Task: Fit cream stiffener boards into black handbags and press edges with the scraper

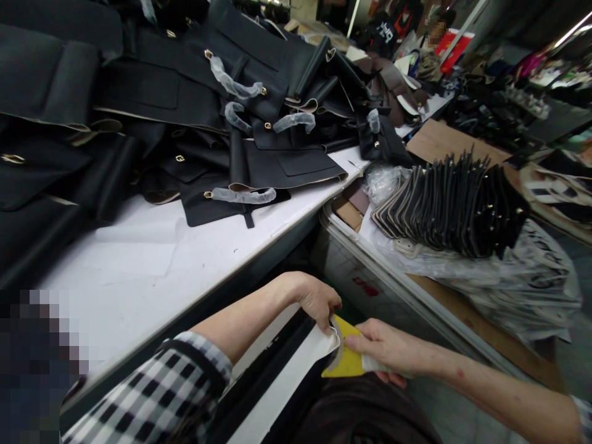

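Observation:
My right hand (388, 348) is closed round the narrow end of a flat yellow scraper (346, 361), and something whitish shows under the fingers. The scraper's wide edge lies against the end of a long black piece with a white strip (287, 376), which slants across my lap. At that same end, my left hand (319, 302) pinches the rim between thumb and fingers. Its fingertips are close to the scraper's upper corner. The lower end of the black piece runs out of view.
Black bag parts (287, 163) with gold clasps and plastic-wrapped handles lie heaped on the white table (139, 277). To the right, a row of black flaps (448, 209) stands on plastic sheeting (531, 290). A person (435, 46) is in the background.

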`<state>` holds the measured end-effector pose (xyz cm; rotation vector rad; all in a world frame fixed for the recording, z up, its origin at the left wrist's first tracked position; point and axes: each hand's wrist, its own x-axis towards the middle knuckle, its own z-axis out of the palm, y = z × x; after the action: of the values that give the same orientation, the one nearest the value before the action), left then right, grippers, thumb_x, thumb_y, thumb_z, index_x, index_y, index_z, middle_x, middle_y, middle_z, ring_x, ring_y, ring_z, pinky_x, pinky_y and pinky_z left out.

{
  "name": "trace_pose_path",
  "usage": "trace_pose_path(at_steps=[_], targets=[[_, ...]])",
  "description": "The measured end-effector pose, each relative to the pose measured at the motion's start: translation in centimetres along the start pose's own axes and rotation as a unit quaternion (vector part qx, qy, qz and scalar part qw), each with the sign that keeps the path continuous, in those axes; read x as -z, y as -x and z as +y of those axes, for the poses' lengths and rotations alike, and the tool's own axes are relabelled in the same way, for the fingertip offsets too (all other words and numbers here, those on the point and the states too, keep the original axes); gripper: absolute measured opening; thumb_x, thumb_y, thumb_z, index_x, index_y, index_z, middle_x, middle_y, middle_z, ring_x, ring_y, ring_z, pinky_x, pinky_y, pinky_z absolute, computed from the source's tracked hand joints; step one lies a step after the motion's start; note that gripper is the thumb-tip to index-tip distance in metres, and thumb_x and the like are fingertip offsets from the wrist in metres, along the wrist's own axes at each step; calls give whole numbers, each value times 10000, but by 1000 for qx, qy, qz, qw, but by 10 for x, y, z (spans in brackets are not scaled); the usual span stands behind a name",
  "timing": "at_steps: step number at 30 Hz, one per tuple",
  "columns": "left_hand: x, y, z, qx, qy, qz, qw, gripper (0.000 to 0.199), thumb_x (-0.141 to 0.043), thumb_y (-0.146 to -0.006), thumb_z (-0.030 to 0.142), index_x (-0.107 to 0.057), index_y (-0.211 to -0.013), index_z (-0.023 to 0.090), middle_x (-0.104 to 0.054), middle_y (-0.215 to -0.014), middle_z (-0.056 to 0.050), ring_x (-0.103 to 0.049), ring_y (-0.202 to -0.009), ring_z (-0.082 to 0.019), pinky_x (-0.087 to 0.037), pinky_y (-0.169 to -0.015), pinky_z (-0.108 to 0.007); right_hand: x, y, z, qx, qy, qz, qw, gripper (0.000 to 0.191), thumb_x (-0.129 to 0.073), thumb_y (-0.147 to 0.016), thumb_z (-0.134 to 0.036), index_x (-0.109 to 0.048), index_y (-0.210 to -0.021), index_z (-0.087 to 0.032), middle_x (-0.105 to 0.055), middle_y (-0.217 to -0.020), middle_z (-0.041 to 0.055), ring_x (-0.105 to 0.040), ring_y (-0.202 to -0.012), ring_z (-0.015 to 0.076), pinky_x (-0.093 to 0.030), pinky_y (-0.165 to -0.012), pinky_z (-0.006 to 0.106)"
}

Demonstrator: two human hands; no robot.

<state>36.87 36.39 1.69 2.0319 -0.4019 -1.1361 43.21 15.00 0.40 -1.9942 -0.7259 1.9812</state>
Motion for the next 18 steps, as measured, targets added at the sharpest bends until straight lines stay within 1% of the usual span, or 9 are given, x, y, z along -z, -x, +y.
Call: trace_pose_path(at_steps=[5, 9, 15, 18], targets=[[-1, -1, -3, -16, -29, 3, 999, 739, -685, -836, 253, -373, -1442, -33, -604, -1295, -220, -607, -1147, -300, -490, -918, -324, -8, -2, 0, -9, -15, -5, 1000, 584, -385, -910, -719, -571, -910, -165, -557, -494, -24, -440, -286, 76, -343, -285, 136], [-1, -2, -6, -27, -52, 12, 998, 690, -694, -839, 261, -430, -1416, -10, -610, -1295, -204, -602, -1154, -298, -479, -924, -321, -16, -5, 2, -16, -45, 10, 999, 602, -381, -905, -731, -572, -931, -161, -565, -496, -20, -457, -284, 83, -332, -277, 134], [-3, -4, -10, -39, -65, 33, 997, 625, -707, -817, 243, -509, -1366, 18, -635, -1269, -180, -617, -1139, -277, -476, -914, -294, -33, -9, 3, -9, -103, 29, 994, 614, -412, -885, -742, -570, -839, -151, -556, -478, -10, -472, -308, 84, -350, -294, 134], [-4, -6, -12, -49, -58, 43, 996, 587, -735, -777, 206, -569, -1314, 36, -663, -1234, -154, -632, -1116, -247, -476, -887, -252, -43, -15, 0, 0, -133, 39, 990, 631, -417, -860, -771, -553, -837, -155, -557, -483, -9, -486, -319, 96, -362, -298, 149]])
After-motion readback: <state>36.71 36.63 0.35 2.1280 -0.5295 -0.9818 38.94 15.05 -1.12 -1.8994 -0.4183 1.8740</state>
